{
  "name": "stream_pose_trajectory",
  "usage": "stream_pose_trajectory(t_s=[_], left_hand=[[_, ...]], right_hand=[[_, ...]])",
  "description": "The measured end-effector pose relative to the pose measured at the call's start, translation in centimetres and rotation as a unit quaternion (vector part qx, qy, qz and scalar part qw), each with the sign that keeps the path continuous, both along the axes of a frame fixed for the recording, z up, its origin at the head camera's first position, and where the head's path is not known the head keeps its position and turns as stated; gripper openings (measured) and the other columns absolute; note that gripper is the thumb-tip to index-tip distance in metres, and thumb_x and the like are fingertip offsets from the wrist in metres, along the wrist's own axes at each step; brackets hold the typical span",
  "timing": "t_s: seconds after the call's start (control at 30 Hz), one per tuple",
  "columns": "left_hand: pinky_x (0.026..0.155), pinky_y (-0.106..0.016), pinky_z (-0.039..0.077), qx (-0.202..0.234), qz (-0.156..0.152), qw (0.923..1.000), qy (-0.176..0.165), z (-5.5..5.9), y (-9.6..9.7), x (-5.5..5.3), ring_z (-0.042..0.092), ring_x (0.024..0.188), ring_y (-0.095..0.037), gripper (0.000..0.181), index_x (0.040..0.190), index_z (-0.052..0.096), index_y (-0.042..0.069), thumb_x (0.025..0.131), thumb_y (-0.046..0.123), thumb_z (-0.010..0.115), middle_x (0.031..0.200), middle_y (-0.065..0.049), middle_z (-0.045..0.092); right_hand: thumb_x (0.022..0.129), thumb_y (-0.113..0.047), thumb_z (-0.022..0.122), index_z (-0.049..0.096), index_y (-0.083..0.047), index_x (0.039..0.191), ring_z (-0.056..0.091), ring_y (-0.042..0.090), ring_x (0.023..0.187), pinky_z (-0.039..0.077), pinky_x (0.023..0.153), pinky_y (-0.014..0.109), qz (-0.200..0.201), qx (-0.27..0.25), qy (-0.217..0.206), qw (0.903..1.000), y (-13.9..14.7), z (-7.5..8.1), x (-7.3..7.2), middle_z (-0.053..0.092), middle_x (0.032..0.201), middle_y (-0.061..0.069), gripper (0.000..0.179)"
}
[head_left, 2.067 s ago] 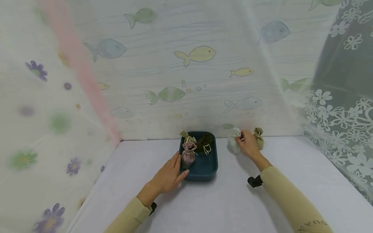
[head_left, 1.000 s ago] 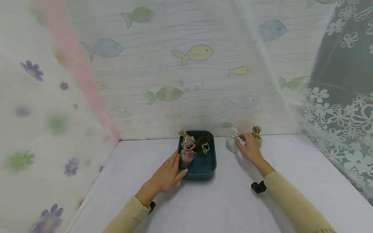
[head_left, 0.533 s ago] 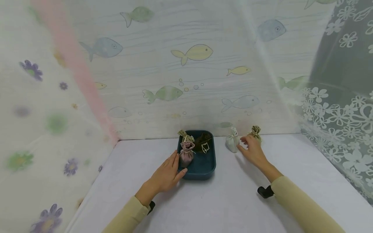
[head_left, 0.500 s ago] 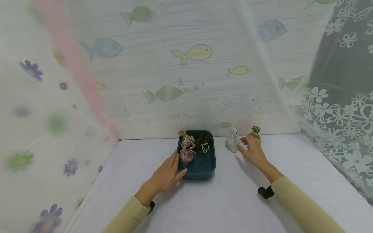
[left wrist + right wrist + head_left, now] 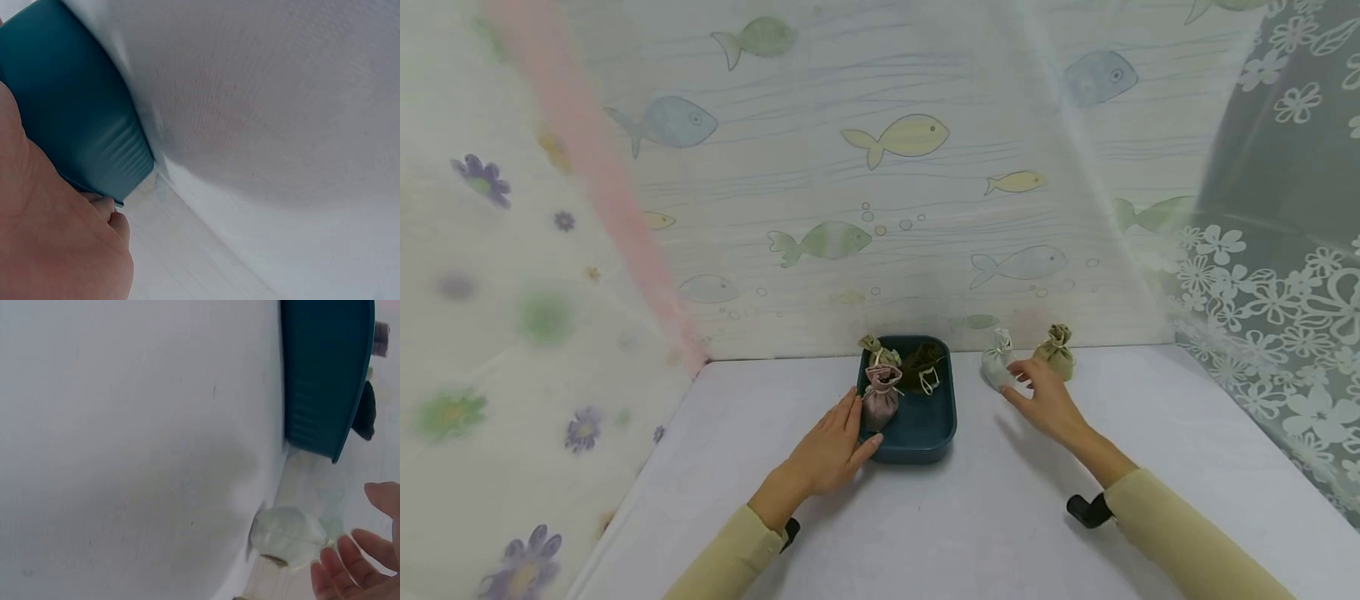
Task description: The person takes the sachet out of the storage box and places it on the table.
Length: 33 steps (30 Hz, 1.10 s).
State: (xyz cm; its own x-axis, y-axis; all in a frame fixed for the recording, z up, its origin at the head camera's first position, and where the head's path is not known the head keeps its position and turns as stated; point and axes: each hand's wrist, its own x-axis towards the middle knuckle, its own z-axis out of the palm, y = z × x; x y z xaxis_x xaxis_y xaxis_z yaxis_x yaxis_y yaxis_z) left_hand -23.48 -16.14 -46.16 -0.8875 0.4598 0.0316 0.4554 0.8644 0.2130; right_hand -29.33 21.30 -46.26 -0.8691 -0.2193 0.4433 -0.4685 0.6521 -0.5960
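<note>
The person's left hand (image 5: 826, 454) lies against the left wall of the blue tray (image 5: 928, 429), fingers extended, gripping nothing. The right hand (image 5: 1048, 407) is at the pale pouch (image 5: 994, 367), thumb and fingers apart (whether a fingertip touches the cloth cannot be told). That pouch stands on the white table (image 5: 917, 525), right of the tray, near an olive pouch (image 5: 1060, 357). The tray holds a pink pouch (image 5: 880, 408), a greenish pouch (image 5: 883, 357) and a dark brown pouch (image 5: 920, 367).
</note>
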Motion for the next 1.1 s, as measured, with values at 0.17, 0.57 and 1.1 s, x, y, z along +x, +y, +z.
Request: stream_pose_trajectory(t_s=[0.17,0.57,1.1], left_hand=[[0.125,-0.049,0.019,-0.001,-0.002,1.0,0.003,0.0,0.0,-0.1,0.011,0.157,-0.034,0.086,0.161,0.011,-0.006,0.109,0.06,0.025,0.17,-0.021,0.004],[0.125,-0.049,0.02,0.0,0.0,1.0,0.0,-0.2,-0.1,-0.3,0.011,0.157,-0.033,0.087,0.161,0.011,-0.006,0.108,0.061,0.026,0.17,-0.021,0.004],[0.126,-0.047,0.017,-0.007,0.007,0.9999,0.0,-0.3,0.0,-0.1,0.009,0.157,-0.031,0.088,0.162,0.008,-0.005,0.108,0.063,0.02,0.171,-0.019,0.002]], right_hand=[[0.093,-0.005,0.073,0.063,0.009,0.12,0.061,0.038,0.104,0.054,0.088,0.057,0.023,-0.008,0.011,0.9996,-1.0,0.2,0.6,0.063,0.115,0.025,0.032],[0.094,-0.01,0.075,0.062,0.004,0.123,0.063,0.037,0.107,0.054,0.093,0.054,0.063,-0.007,0.002,0.998,-3.7,0.7,1.6,0.064,0.118,0.021,0.035],[0.095,-0.011,0.075,0.062,0.004,0.127,0.061,0.033,0.107,0.054,0.093,0.054,0.095,-0.036,-0.005,0.9948,-7.0,1.5,1.5,0.064,0.118,0.021,0.038]])
